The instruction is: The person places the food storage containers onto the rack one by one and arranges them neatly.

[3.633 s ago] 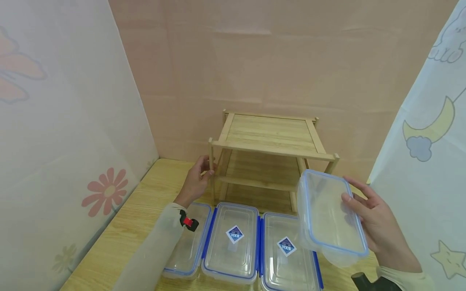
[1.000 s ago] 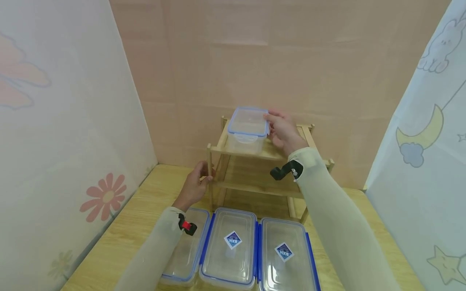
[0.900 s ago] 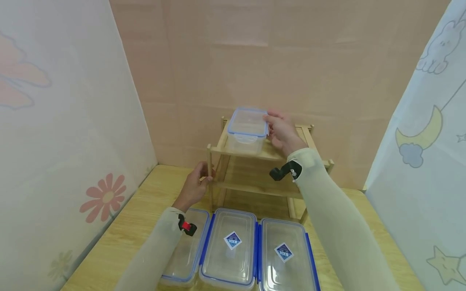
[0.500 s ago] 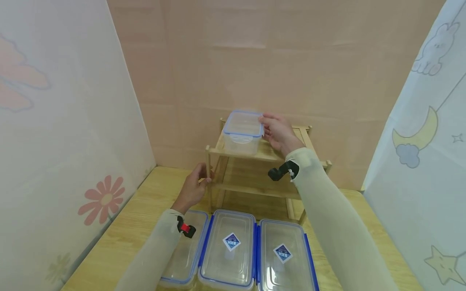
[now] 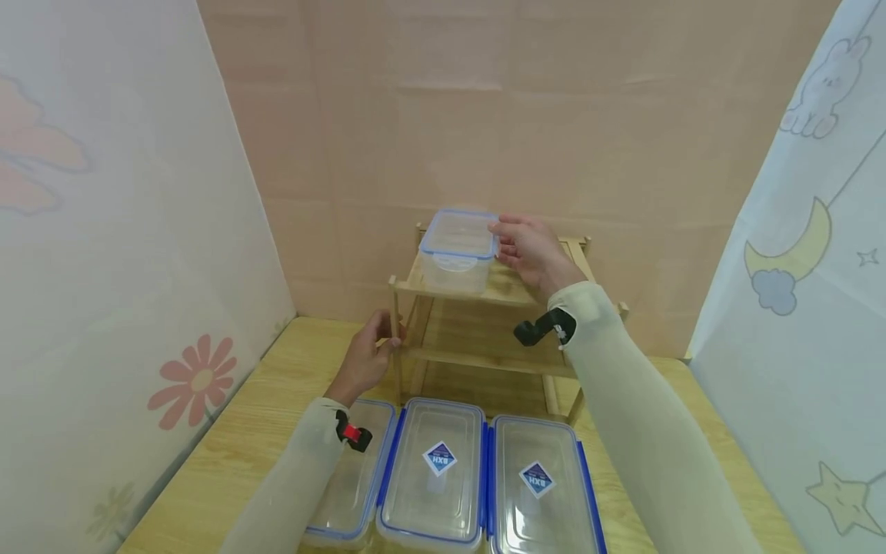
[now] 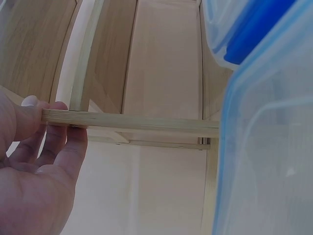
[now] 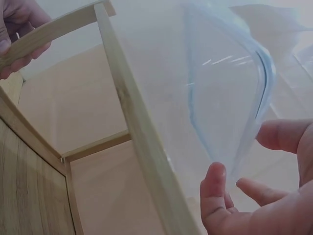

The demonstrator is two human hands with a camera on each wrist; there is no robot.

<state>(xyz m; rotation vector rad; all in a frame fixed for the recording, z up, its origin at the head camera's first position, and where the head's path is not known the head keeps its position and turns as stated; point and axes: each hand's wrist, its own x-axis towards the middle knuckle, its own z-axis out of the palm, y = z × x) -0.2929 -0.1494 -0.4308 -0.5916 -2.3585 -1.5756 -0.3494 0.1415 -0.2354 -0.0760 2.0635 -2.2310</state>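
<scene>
A clear plastic food container (image 5: 457, 265) with a light-blue-edged lid sits at the left end of the wooden rack's top shelf (image 5: 515, 288). Beside its right side is my right hand (image 5: 533, 250), fingers loosely bent and spread; the thumb lies by the lid's edge. In the right wrist view, several fingertips (image 7: 213, 178) are near the container's corner without wrapping it. My left hand (image 5: 367, 354) holds the rack's front left post (image 5: 397, 331), thumb on one side and fingers on the other, as the left wrist view also shows.
Several larger lidded containers with dark blue clips stand in a row before the rack: a left one (image 5: 353, 481) partly under the left forearm, a middle one (image 5: 432, 492), a right one (image 5: 543, 508). Printed cloth walls (image 5: 124, 231) enclose the wooden table (image 5: 270, 400).
The right hand has carried the small container from the right front onto the rack's top shelf. Its fingers have since loosened slightly. The left hand has kept its hold on the post.
</scene>
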